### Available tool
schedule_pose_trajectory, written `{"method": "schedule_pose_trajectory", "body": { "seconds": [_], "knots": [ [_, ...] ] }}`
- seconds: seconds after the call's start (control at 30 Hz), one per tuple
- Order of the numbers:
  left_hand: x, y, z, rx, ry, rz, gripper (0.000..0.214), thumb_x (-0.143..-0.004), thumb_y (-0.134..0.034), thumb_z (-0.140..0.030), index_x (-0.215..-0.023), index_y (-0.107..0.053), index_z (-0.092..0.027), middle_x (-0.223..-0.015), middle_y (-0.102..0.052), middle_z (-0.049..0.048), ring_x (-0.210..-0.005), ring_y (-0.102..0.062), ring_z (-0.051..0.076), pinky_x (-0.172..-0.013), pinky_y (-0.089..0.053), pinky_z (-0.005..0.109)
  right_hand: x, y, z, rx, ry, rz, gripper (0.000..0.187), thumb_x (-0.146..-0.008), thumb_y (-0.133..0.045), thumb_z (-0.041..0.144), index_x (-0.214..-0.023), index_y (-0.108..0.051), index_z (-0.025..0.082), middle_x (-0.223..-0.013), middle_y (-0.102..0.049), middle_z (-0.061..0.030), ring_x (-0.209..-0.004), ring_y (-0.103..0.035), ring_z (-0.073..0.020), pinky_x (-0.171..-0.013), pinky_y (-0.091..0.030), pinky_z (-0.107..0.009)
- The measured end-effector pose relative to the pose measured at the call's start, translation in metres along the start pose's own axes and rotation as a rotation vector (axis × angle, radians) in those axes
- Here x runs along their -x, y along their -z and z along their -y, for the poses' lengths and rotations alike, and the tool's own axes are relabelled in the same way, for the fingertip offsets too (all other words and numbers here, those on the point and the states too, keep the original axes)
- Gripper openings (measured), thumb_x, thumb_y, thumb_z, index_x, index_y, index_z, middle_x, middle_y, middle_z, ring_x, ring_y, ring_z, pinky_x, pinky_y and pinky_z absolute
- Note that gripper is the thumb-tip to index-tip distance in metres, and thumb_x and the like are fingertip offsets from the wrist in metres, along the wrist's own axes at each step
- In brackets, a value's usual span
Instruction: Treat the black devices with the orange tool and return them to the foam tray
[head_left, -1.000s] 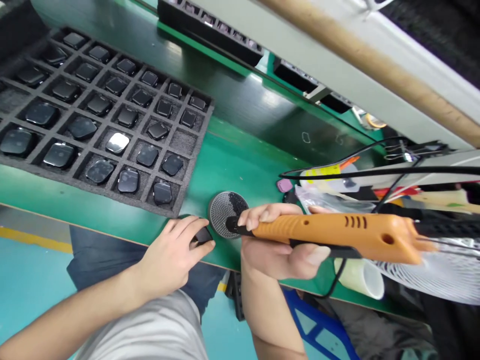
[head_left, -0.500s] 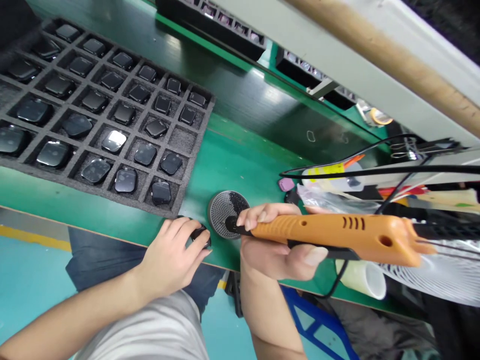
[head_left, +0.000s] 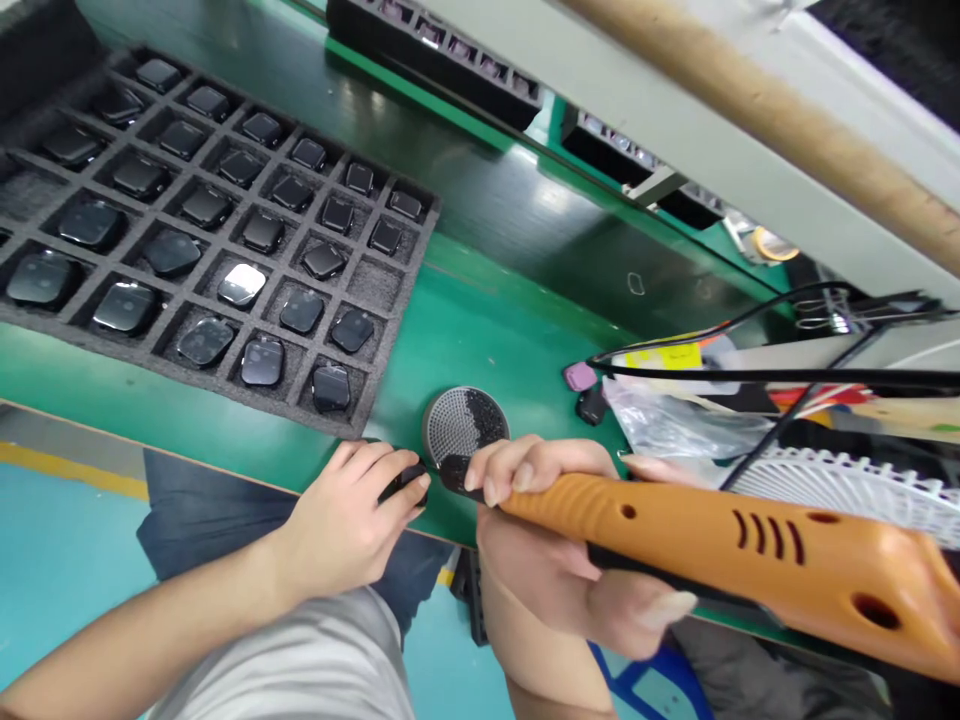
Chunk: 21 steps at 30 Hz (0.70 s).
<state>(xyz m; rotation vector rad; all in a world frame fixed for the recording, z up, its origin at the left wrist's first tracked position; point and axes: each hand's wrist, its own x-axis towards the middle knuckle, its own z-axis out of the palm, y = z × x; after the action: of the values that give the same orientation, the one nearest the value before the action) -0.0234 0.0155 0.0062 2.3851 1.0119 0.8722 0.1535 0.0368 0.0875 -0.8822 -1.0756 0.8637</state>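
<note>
One green bench (head_left: 487, 310) carries one foam tray (head_left: 373, 285) of dark devices (head_left: 262, 361), perhaps twenty-seven, the far left being dim. By the bench's near edge, the left hand (head_left: 337, 525) curls around one black device (head_left: 397, 483); the right hand (head_left: 532, 560) grips one orange tool (head_left: 697, 530) near one mesh-topped disc (head_left: 454, 420).

Bright light, white glare on one black device (head_left: 242, 285), pale reflections on dark green surface (head_left: 487, 185), stretched edges.

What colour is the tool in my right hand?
The tool is mostly orange, clearest in the head view.
</note>
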Motion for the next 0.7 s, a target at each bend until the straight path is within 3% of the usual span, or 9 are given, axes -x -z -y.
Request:
{"method": "schedule_pose_trajectory", "body": {
  "seconds": [0.7],
  "knots": [
    [-0.0044, -0.0001, -0.0048, 0.000, 0.014, -0.025, 0.023, -0.107, -0.068, -0.022, -0.128, -0.076, -0.016, -0.133, -0.076, 0.0146, -0.119, -0.066, 0.030, -0.094, -0.054, 0.046, 0.0066, 0.0008, -0.0037, 0.061, -0.062, 0.027, 0.050, -0.093, -0.072, 0.074, -0.132, -0.063, 0.044, -0.090, -0.065, 0.0050, -0.068, -0.064, -0.0186, -0.061, -0.060, -0.042]
  ]
}}
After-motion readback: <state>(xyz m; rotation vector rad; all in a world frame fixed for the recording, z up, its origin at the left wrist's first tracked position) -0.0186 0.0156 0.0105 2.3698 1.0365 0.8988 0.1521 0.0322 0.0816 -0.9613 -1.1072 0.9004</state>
